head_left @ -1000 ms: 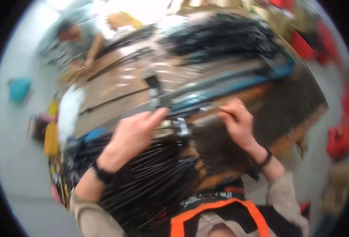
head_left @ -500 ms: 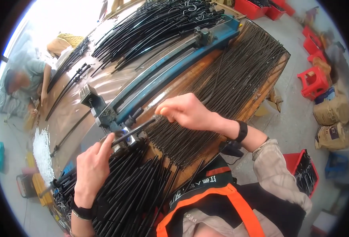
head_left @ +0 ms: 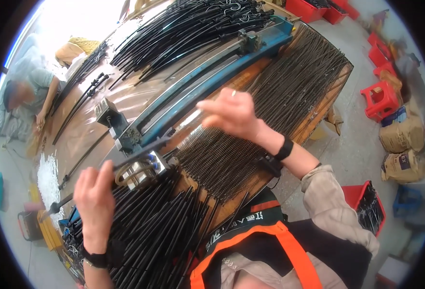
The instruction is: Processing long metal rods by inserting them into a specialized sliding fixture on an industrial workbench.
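My left hand [head_left: 95, 204] is closed round a black rod [head_left: 140, 153], which slants up to the right across the front of a metal clamp block [head_left: 137, 178]. A dark knob-like end [head_left: 54, 208] shows on the other side of that hand. My right hand [head_left: 231, 115] is raised above a layer of coiled springs [head_left: 217, 166], apart from the rod. Its fingers are partly curled and smeared by motion, so whether anything is in them is hidden. A long blue rail fixture [head_left: 193, 98] runs away from the clamp block across the table.
Black rods [head_left: 159, 231] lie heaped near my body. More black rods [head_left: 183, 38] with white loops cover the far side. White strips [head_left: 51, 188] are piled at the left, near another person [head_left: 29, 96]. Red bins [head_left: 366, 204], a red stool [head_left: 381, 101] and sacks [head_left: 402, 139] stand at the right.
My right hand has moved up and away from the rod's far end. My left hand has drawn the rod to the left, uncovering more of the clamp block.
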The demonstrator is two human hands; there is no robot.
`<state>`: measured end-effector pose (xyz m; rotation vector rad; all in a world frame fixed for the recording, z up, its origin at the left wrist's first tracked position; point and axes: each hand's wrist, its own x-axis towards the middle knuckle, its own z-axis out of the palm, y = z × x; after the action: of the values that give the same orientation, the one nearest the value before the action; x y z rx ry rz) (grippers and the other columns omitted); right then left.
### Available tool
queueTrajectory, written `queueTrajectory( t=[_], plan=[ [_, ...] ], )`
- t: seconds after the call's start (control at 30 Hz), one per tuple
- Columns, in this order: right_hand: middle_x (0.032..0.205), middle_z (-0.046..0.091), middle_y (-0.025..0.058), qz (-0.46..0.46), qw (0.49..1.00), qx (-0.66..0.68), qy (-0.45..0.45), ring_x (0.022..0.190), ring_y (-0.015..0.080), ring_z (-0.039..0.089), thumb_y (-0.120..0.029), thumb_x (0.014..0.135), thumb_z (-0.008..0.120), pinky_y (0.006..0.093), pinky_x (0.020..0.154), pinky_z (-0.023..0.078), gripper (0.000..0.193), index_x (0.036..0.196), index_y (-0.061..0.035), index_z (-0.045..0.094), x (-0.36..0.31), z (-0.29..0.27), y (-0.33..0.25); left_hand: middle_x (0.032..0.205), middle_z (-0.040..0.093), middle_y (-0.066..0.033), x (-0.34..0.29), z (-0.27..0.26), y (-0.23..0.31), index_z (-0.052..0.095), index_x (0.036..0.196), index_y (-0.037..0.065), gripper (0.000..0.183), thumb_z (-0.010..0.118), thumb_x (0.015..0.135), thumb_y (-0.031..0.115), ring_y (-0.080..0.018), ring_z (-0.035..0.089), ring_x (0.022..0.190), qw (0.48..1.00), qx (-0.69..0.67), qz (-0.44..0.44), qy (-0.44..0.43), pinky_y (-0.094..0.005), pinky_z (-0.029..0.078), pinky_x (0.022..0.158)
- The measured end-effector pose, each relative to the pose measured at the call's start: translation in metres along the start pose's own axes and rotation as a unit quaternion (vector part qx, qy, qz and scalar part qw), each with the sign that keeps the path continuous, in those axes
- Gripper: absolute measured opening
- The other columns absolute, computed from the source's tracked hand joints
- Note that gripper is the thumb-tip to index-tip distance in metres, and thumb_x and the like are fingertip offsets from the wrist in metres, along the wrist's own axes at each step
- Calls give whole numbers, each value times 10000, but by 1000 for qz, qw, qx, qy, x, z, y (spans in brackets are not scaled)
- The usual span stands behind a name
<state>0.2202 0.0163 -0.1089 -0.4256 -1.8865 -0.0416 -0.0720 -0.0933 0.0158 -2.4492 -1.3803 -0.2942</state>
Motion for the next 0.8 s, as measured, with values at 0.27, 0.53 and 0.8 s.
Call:
queueTrajectory(
  t=[0.27, 0.53, 0.8],
  plan=[
    [691, 582, 16, 74, 996, -40, 25, 565, 151, 535, -217, 894, 693, 323, 506, 431, 174, 1047, -135, 695, -8, 2, 28, 827, 538, -144, -28, -1, -34, 613, 1094, 48, 233, 601, 871, -19, -321, 576, 771, 996, -31, -60, 50, -409, 470, 655],
    [855, 707, 58, 359, 910, 115, -170, 754, 140, 667, -172, 957, 618, 307, 665, 519, 129, 992, -60, 672, 13, 47, 28, 930, 622, -184, -56, -47, -94, 610, 1153, 14, 196, 580, 964, 55, -332, 606, 784, 970, 85, -147, 176, -379, 489, 728],
    [838, 717, 87, 118, 941, 249, -196, 739, 185, 675, -194, 890, 708, 303, 718, 517, 141, 931, -64, 742, 94, 170, -7, 926, 643, -182, -114, -57, -97, 620, 1194, 20, 238, 590, 961, 54, -303, 603, 760, 964, 7, -237, 118, -352, 484, 690]
  ],
)
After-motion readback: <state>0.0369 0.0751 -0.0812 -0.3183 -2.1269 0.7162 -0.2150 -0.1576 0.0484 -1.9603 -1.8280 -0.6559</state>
